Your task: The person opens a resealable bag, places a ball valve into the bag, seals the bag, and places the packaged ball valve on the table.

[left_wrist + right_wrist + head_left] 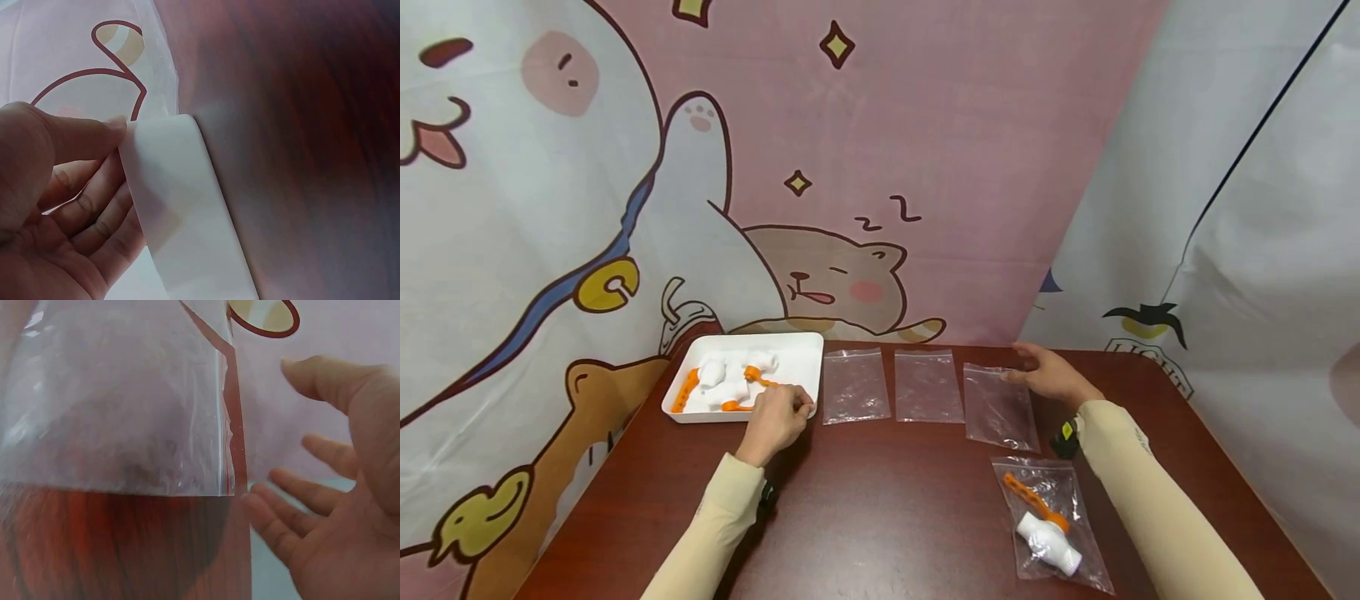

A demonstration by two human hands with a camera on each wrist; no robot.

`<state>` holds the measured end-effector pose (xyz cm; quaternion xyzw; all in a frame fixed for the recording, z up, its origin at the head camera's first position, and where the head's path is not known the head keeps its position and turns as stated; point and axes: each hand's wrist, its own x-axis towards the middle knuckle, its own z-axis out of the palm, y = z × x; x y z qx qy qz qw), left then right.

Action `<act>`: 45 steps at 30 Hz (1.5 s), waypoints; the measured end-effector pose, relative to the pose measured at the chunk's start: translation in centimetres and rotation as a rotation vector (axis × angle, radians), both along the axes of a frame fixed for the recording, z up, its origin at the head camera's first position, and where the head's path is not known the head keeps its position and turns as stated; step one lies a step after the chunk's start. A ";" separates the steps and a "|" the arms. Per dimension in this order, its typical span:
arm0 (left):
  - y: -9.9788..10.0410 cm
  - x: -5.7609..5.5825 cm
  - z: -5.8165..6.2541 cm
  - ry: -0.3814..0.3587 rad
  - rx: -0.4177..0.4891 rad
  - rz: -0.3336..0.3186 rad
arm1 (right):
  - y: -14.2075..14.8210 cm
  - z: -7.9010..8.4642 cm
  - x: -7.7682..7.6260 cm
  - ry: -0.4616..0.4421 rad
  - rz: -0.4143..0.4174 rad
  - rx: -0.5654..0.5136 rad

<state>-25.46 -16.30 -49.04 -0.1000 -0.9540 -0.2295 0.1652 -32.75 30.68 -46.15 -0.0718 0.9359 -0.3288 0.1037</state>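
My left hand [777, 423] is at the front right corner of a white tray [805, 354]. In the left wrist view, its thumb and bent fingers grip the tray's rim, and the fingertips are hidden behind the wall. Several white plastic pipe fittings [711, 372] and orange handle-like strips [686, 391] lie in the tray. My right hand [1051, 377] is beside the top edge of a clear zip bag [997, 408]. In the right wrist view the fingers of that hand are spread and hold nothing, slightly apart from the bag's zip edge.
Two more flat zip bags, a left one [854, 387] and a middle one [928, 387], lie between the tray and the right bag. Nearer me, a filled zip bag [1027, 575] contains a white fitting and an orange strip. A printed cloth [970, 167] hangs behind the brown table [865, 508].
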 end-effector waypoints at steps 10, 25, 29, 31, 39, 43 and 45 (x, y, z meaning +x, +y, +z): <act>-0.1 0.2 0.2 0.006 0.002 0.001 | -1.1 -0.9 -1.6 -0.036 -0.025 0.093; 0.0 0.2 0.1 0.012 -0.003 0.005 | -2.3 -1.9 -1.9 0.029 -0.084 0.342; 0.0 0.2 0.1 0.013 -0.003 0.006 | -2.2 -1.9 -1.7 0.044 -0.098 0.307; 0.1 0.3 0.1 0.017 -0.004 0.006 | -2.2 -1.9 -1.6 0.069 -0.090 0.289; 0.0 0.3 0.2 0.024 -0.002 0.002 | -1.9 -1.8 -1.4 0.115 -0.054 0.255; 0.0 0.3 0.2 0.023 -0.006 0.000 | -1.7 -1.2 -1.0 0.105 -0.058 0.201; 0.0 0.3 0.2 0.021 -0.006 -0.001 | -1.5 -0.8 -0.7 0.118 -0.059 0.179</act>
